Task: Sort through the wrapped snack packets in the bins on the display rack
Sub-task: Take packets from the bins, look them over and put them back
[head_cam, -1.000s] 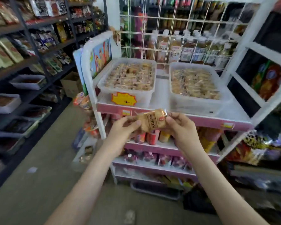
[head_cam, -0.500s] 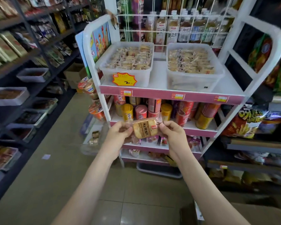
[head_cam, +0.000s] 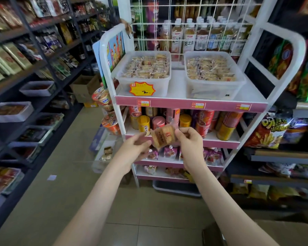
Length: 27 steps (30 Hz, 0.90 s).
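While one snack packet is pinched at its ends by the left hand and right hand, the left bin at 11 o'clock and right bin at 1 o'clock above it are judged largely unsorted.

White display rack with pink-edged shelves stands on tiled floor. Top shelf: two clear bins side by side, slightly apart. Left bin has yellow price tag on near wall. Right bin. Both hold wrapped snack packets. Second shelf: upright canisters. Third shelf: pouches. Bottom shelf: loose packs.
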Available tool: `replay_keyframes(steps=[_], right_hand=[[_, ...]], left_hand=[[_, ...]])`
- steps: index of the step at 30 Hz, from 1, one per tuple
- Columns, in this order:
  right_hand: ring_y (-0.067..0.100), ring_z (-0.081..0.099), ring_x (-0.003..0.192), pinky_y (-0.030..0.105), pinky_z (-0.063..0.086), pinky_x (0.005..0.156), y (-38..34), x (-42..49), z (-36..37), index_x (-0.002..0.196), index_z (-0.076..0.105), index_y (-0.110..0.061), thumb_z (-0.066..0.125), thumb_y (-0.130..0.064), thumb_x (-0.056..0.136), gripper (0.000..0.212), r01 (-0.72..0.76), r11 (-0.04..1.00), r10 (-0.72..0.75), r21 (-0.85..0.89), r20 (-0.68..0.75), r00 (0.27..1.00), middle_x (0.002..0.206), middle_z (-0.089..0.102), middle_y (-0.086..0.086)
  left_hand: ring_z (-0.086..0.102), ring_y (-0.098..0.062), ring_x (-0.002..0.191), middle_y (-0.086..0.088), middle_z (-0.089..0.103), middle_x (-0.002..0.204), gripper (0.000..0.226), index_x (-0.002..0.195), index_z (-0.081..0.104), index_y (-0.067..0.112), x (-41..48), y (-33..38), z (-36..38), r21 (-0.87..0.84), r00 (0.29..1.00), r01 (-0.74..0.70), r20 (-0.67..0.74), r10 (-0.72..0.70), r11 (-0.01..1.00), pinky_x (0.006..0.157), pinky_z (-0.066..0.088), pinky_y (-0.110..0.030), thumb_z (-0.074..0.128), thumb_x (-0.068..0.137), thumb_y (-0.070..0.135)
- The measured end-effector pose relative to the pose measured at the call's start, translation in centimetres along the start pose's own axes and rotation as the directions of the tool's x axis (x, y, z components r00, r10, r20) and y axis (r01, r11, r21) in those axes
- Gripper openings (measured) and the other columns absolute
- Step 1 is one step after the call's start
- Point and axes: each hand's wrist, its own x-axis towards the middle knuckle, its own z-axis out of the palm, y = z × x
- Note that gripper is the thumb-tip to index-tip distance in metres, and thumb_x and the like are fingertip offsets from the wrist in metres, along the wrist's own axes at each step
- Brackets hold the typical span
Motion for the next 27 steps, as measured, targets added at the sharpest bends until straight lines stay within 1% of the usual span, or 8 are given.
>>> replay_keyframes(steps=[4,8,12,15,18,20,22,27], right_hand=[[0.007,0.056,0.072,0.017,0.045,0.064,-1.3,-3.1,1.6,0.080,0.059,-0.013,0.058,-0.010,0.092,0.013,0.297,0.949,-0.290,-0.111,0.076,0.954,0.080,0.061,0.003],[0.007,0.055,0.075,0.014,0.044,0.064,-1.4,-4.8,2.4,0.079,0.060,-0.013,0.055,-0.003,0.091,0.017,0.429,0.901,-0.404,-0.064,0.232,0.885,0.084,0.058,0.004],[0.022,0.058,0.089,0.035,0.052,0.076,-1.3,-4.3,1.6,0.087,0.063,-0.014,0.051,-0.014,0.090,0.012,0.431,0.902,-0.416,0.011,0.281,0.865,0.091,0.059,0.000],[0.012,0.059,0.096,0.026,0.052,0.081,-1.8,-4.4,1.3,0.094,0.063,-0.017,0.051,-0.005,0.091,0.017,0.451,0.892,-0.427,-0.024,0.282,0.859,0.099,0.060,-0.001],[0.001,0.057,0.100,0.017,0.049,0.084,-2.1,-3.2,0.8,0.105,0.062,-0.022,0.052,-0.005,0.095,0.023,0.379,0.920,-0.363,-0.098,0.147,0.920,0.109,0.060,-0.003],[0.003,0.058,0.101,0.022,0.050,0.087,-2.2,-2.3,0.2,0.110,0.063,-0.025,0.053,-0.014,0.096,0.021,0.262,0.961,-0.247,-0.094,0.143,0.958,0.110,0.063,-0.004],[0.012,0.063,0.097,0.032,0.054,0.087,-2.3,-1.8,-0.1,0.111,0.067,-0.022,0.054,-0.017,0.096,0.020,0.165,0.983,-0.145,-0.080,0.211,0.967,0.105,0.068,-0.002],[0.015,0.066,0.089,0.026,0.054,0.077,-2.7,-2.1,0.0,0.098,0.071,-0.020,0.060,-0.013,0.093,0.014,0.127,0.990,-0.103,-0.064,0.296,0.950,0.096,0.071,0.001]], left_hand=[[0.062,-0.018,0.114,-0.002,0.066,0.123,0.044,0.128,0.057,0.030,-2.0,1.3,1.5,-0.247,0.962,-0.039,0.252,0.103,0.968,0.100,0.048,-0.036,0.063,0.085,0.032],[0.066,-0.021,0.108,-0.002,0.068,0.121,0.053,0.126,0.059,0.028,-2.3,1.5,1.4,-0.302,0.949,-0.135,0.236,0.211,0.944,0.100,0.046,-0.046,0.071,0.075,0.026],[0.064,-0.026,0.112,-0.006,0.068,0.119,0.055,0.127,0.056,0.024,-2.1,1.1,0.9,-0.328,0.955,-0.163,0.186,0.233,0.930,0.099,0.050,-0.047,0.074,0.075,0.019],[0.065,-0.025,0.110,-0.009,0.065,0.122,0.049,0.125,0.055,0.020,-2.0,0.8,0.5,-0.325,0.956,-0.198,0.144,0.256,0.925,0.086,0.056,-0.037,0.071,0.080,0.012],[0.068,-0.025,0.104,-0.013,0.063,0.122,0.042,0.124,0.057,0.015,-1.8,0.8,-0.1,-0.364,0.967,-0.178,0.108,0.232,0.914,0.076,0.058,-0.033,0.064,0.086,-0.001],[0.070,-0.025,0.098,-0.014,0.065,0.118,0.040,0.124,0.056,0.012,-1.8,0.8,-0.8,-0.434,0.969,-0.129,0.136,0.206,0.892,0.071,0.059,-0.032,0.060,0.088,-0.005],[0.071,-0.024,0.095,-0.013,0.067,0.115,0.039,0.123,0.056,0.011,-1.8,0.8,-1.4,-0.471,0.964,-0.094,0.178,0.199,0.877,0.068,0.059,-0.031,0.057,0.088,-0.005],[0.070,-0.026,0.095,-0.013,0.068,0.112,0.041,0.122,0.056,0.009,-2.0,0.3,-2.2,-0.470,0.949,-0.075,0.238,0.208,0.879,0.075,0.060,-0.036,0.059,0.082,-0.001]])
